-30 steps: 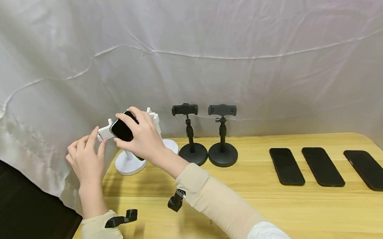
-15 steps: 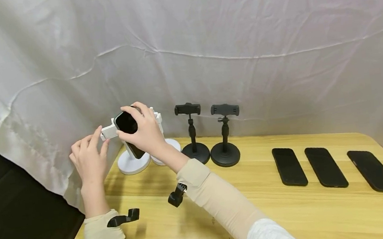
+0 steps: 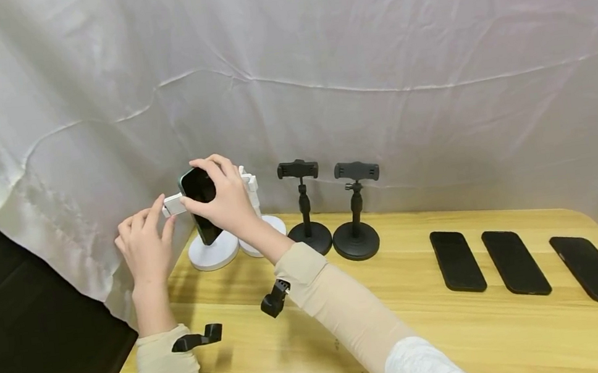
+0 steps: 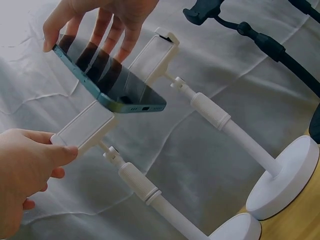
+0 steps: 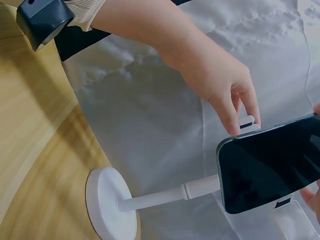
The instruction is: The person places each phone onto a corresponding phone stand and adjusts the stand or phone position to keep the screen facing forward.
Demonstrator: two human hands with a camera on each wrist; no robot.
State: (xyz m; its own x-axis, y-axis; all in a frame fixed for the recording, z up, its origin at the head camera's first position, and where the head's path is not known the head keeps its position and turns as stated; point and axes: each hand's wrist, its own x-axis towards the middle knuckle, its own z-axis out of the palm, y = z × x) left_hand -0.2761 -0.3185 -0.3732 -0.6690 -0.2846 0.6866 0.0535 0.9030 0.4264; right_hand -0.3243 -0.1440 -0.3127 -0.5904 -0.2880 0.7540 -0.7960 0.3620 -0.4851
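Note:
My left hand [image 3: 146,245] pinches the outer end of a white phone stand's clamp [image 4: 85,127] between thumb and fingers. Above the clamp, my right hand [image 3: 228,204] grips a dark-screened phone [image 4: 120,90] with a teal frame by its edges. The phone is tilted, its screen towards me, and overlaps part of the clamp in the head view. In the left wrist view, its lower corner hangs close over the clamp's inner end. The stand's round white base [image 3: 212,254] rests on the table. Most of its pole is hidden behind the phone in the head view.
A second white stand [image 4: 155,57] stands right behind the first. Two black phone stands [image 3: 307,229] [image 3: 357,235] are to its right. Three black phones [image 3: 458,260] [image 3: 515,262] [image 3: 595,269] lie on the wooden table [image 3: 391,299]. A pale curtain [image 3: 369,28] hangs behind.
The right hand has brought the phone slightly left and turned it more upright beside the clamp. The left hand keeps its pinch on the clamp's end. The head view has shifted a little left.

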